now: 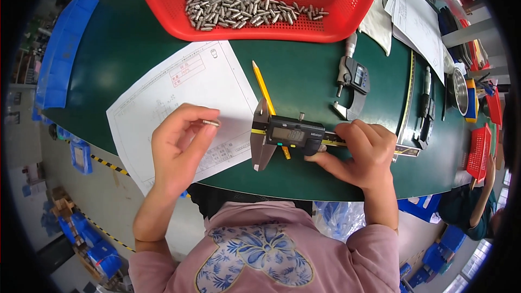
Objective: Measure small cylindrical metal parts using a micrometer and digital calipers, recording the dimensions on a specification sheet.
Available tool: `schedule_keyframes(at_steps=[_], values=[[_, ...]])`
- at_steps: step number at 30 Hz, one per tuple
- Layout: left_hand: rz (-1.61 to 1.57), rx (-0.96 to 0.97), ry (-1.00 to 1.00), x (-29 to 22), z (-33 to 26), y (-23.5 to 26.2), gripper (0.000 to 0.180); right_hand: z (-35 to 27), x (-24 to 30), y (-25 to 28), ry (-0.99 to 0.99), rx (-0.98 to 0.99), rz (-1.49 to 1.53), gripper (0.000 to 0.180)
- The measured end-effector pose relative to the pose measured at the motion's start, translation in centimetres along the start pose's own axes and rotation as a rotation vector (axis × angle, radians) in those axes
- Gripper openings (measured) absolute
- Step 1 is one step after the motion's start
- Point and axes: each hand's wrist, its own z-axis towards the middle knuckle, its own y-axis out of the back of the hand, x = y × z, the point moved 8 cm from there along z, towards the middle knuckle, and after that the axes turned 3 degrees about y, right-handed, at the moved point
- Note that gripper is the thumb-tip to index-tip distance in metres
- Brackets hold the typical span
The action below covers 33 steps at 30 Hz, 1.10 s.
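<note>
Between the thumb and fingers of my left hand is a small metal pin, held above a printed drawing sheet. My right hand grips a digital caliper by its beam, the thumb near the slider. The caliper lies crosswise in front of me, its jaws toward my left hand and apart from the pin. Under the caliper, a yellow pencil rests on the green table. Many similar metal pins lie in a red basket at the far side.
A digital micrometer lies right of the pencil, with another micrometer farther right. Papers and a metal bowl sit at the right. A blue bin stands far left. Another person's arm reaches to a red basket.
</note>
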Motion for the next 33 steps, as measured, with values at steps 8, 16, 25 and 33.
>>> schedule_keyframes(at_steps=[8,16,25,33], values=[[-0.345,-0.047,0.022,1.3,-1.9,-0.6,0.015,0.1,2.1,-0.2,0.132,0.079,0.028,0.033],[-0.414,-0.006,-0.005,0.9,-2.2,-1.2,0.016,-0.2,2.7,-0.7,0.173,0.141,0.11,0.037],[-0.363,0.023,-0.064,0.5,-2.3,-1.4,0.017,-0.1,2.8,-0.8,0.194,0.137,0.091,0.036],[-0.342,0.007,-0.103,0.3,-2.9,-1.6,0.018,-0.3,2.9,-0.5,0.201,0.116,0.068,0.034]])
